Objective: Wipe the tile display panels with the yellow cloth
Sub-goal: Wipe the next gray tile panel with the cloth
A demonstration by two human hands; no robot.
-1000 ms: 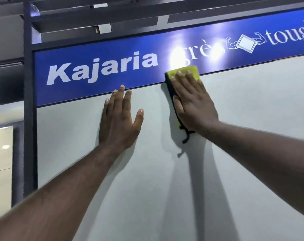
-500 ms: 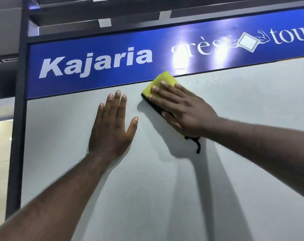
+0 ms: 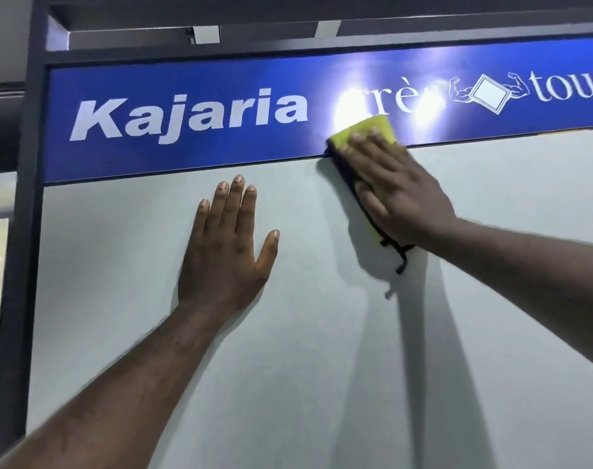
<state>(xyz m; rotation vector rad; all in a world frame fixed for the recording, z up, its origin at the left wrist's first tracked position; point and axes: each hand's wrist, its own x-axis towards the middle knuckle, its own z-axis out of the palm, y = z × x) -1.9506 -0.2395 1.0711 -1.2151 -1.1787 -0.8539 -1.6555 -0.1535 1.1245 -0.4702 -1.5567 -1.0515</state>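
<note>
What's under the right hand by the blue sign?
The yellow cloth, pressed by the right hand across the seam between blue sign and grey panel. Its top and dark edge show; the rest is covered.

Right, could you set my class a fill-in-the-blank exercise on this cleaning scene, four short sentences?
1. The right hand presses a ____ cloth to the display.
2. The left hand lies flat on the grey panel, holding ____.
3. The cloth's top lies on the sign, whose colour is ____.
4. The sign's big white word reads ____.

Missing words: yellow; nothing; blue; Kajaria.
</note>
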